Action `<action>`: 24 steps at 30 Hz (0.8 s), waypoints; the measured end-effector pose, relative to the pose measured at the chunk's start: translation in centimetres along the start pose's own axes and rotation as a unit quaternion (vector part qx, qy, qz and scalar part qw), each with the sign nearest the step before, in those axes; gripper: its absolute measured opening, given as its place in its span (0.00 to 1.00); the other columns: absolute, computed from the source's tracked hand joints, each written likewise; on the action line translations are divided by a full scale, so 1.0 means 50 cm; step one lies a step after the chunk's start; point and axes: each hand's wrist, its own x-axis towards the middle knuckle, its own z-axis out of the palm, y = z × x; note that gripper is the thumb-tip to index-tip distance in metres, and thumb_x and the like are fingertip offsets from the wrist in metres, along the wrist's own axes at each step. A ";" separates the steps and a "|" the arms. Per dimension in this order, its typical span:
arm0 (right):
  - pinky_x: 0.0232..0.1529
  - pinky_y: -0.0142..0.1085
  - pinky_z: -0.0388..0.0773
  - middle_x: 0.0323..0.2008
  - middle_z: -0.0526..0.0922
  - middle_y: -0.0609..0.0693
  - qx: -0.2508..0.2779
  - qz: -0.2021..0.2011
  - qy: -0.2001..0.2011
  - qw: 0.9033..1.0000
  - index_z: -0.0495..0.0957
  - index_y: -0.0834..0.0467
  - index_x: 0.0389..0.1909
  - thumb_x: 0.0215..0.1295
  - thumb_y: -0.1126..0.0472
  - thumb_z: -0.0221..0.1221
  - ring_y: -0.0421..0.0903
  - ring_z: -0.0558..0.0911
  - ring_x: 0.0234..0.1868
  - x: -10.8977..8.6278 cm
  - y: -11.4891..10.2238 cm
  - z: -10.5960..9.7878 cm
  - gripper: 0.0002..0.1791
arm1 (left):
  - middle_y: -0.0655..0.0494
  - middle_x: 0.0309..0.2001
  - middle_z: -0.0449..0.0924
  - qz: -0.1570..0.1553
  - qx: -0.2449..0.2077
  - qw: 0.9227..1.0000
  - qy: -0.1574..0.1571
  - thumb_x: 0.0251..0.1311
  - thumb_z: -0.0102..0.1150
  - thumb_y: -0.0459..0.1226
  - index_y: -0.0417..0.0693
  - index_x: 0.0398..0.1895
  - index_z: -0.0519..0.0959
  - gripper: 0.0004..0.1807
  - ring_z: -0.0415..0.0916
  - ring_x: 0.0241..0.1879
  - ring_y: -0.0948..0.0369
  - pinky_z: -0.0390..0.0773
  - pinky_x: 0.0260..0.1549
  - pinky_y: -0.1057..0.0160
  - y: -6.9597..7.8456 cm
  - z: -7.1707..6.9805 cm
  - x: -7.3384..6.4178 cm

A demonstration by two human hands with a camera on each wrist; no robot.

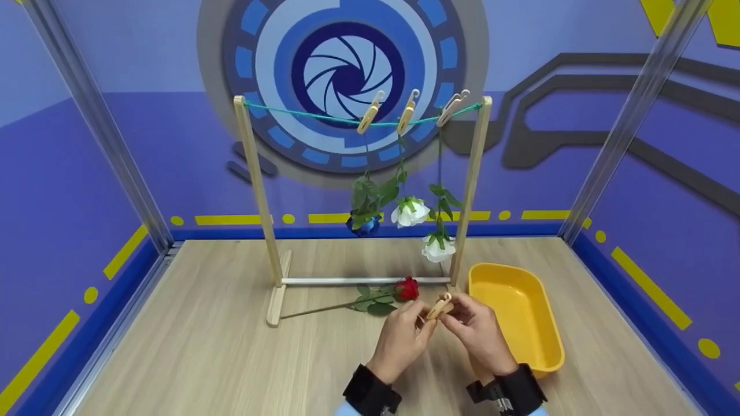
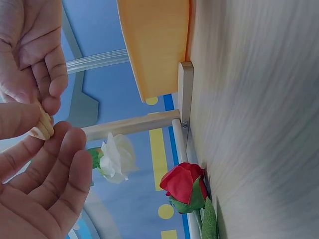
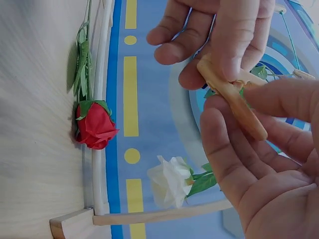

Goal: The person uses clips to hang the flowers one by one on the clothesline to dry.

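Over the table in front of the rack, a light wooden clothespin (image 1: pixel 440 306) is held between both hands. My left hand (image 1: pixel 404 338) pinches it from the left, and my right hand (image 1: pixel 477 329) pinches it from the right with thumb and fingers. Close up, the clothespin (image 3: pixel 232 99) lies between the two thumbs and the fingertips. Just beyond the hands, a red rose (image 1: pixel 407 289) lies on the table, its green stem pointing left. From a green cord (image 1: pixel 312 115) hang a blue rose (image 1: pixel 364 224) and two white roses (image 1: pixel 410 212), heads down, each under its own clothespin.
The cord runs between the posts of a wooden rack (image 1: pixel 257 190), with a pale bar (image 1: pixel 364 281) low across it. A yellow tray (image 1: pixel 549 323) stands on the table right of my right hand. Patterned walls and metal posts enclose the table.
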 end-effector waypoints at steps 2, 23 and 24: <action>0.44 0.31 0.84 0.44 0.86 0.56 0.005 0.011 0.004 1.000 0.81 0.63 0.54 0.63 0.71 0.69 0.46 0.86 0.40 -0.001 -0.003 -0.002 0.18 | 0.58 0.33 0.82 -0.001 0.005 1.000 0.007 0.62 0.71 0.33 0.47 0.38 0.82 0.06 0.79 0.31 0.67 0.75 0.30 0.76 0.002 0.000 0.001; 0.45 0.31 0.84 0.45 0.87 0.55 -0.003 0.003 0.029 1.000 0.79 0.63 0.60 0.63 0.71 0.69 0.44 0.88 0.42 -0.005 -0.011 -0.013 0.23 | 0.53 0.41 0.82 -0.069 0.072 0.994 -0.037 0.61 0.71 0.31 0.45 0.45 0.82 0.11 0.82 0.39 0.56 0.81 0.37 0.64 -0.044 -0.053 -0.011; 0.44 0.31 0.84 0.45 0.87 0.54 -0.008 0.000 0.030 1.000 0.79 0.63 0.60 0.63 0.71 0.69 0.44 0.88 0.42 -0.005 -0.011 -0.014 0.23 | 0.53 0.41 0.82 -0.079 0.078 0.993 -0.038 0.62 0.70 0.31 0.45 0.45 0.82 0.10 0.82 0.39 0.56 0.81 0.37 0.63 -0.051 -0.059 -0.014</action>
